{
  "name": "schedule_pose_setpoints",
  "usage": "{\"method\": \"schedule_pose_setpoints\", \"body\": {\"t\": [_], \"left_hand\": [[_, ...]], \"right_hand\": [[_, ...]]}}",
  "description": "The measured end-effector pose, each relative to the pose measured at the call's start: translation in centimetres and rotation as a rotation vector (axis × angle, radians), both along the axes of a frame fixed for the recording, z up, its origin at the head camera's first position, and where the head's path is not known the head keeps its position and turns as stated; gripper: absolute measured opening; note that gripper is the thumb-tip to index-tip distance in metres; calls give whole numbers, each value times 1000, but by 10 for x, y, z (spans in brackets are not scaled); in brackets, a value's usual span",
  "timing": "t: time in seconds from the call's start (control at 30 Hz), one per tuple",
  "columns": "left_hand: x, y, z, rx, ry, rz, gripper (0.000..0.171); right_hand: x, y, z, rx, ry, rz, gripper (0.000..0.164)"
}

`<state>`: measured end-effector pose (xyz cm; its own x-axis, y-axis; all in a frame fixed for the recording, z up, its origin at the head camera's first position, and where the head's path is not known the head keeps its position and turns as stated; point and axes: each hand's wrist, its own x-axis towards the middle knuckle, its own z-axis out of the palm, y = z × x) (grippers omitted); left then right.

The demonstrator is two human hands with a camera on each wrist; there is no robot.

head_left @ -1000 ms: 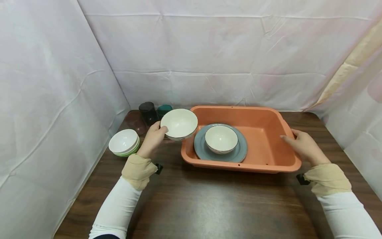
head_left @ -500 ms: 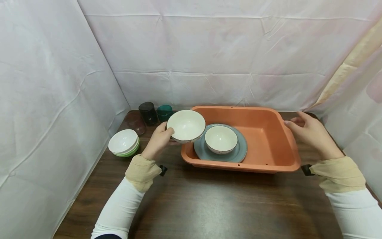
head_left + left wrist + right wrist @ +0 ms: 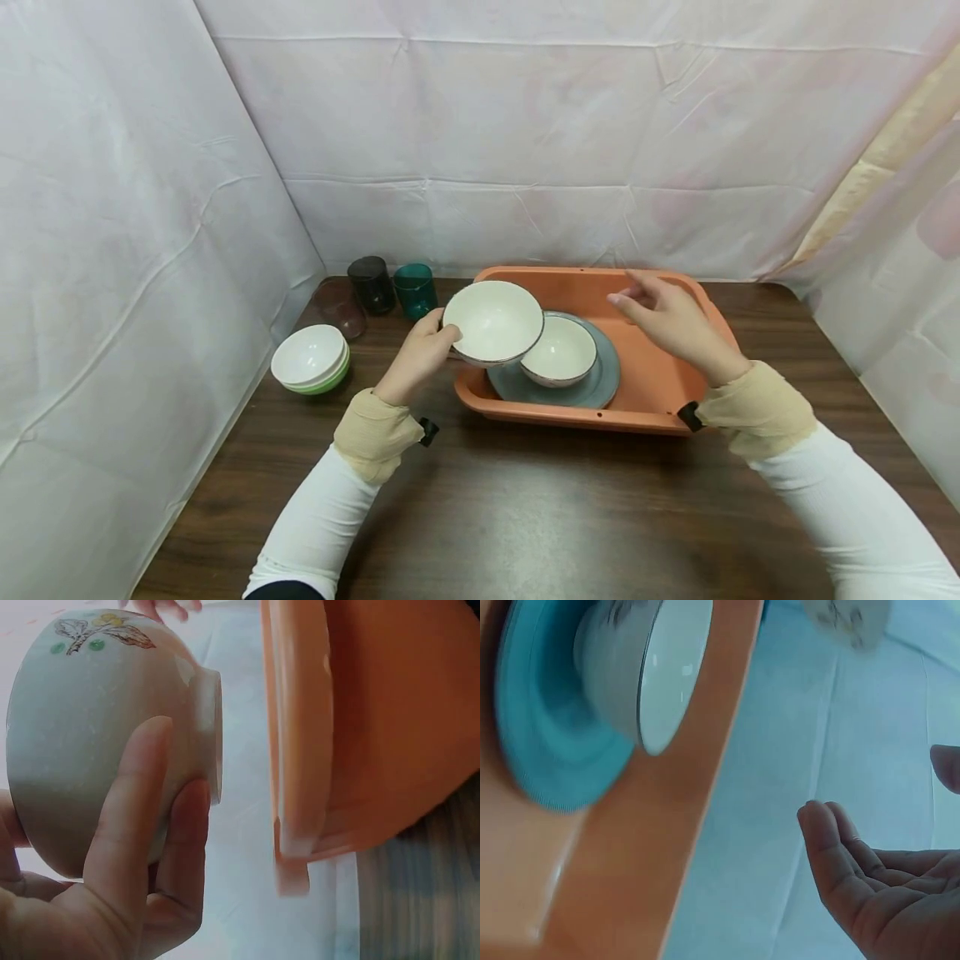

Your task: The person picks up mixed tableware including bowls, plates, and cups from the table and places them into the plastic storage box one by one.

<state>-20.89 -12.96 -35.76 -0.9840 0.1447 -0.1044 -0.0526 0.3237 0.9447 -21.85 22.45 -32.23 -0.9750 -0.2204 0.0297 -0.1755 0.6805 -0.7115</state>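
Observation:
My left hand (image 3: 422, 354) grips a white bowl (image 3: 491, 321) by its left side, thumb over the rim and fingers under the outside. A leaf-and-berry pattern shows on this bowl's outer wall in the left wrist view. It is held over the left end of an orange basin (image 3: 660, 383), overlapping a second white bowl (image 3: 561, 350) in the head view. That second bowl sits on a grey-blue plate (image 3: 603, 387) inside the basin. Above the basin's right half, my right hand (image 3: 678, 325) holds nothing, its thumb and fingers apart in the right wrist view.
Left of the basin, white bowls stacked with a green one (image 3: 309, 358) stand on the dark wooden table (image 3: 525, 508). Behind them are a dark cup (image 3: 371, 285), a teal glass (image 3: 416, 292) and a pinkish clear glass (image 3: 340, 308). White cloth (image 3: 480, 125) hangs behind.
My left hand has carried the bowl rightward, over the basin's left edge. The right hand has left the basin's right rim and moved left above the basin.

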Motion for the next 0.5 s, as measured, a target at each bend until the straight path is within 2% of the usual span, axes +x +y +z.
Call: {"method": "schedule_pose_setpoints", "body": {"t": [0.23, 0.37, 0.5], "left_hand": [[4, 12, 4, 95, -70, -40, 62], [6, 19, 4, 119, -75, -68, 62], [6, 23, 3, 115, -75, -87, 63]], "right_hand": [[1, -34, -1, -53, -79, 83, 77], [0, -48, -7, -88, -98, 131, 74], [-3, -58, -12, -74, -107, 162, 71]]}}
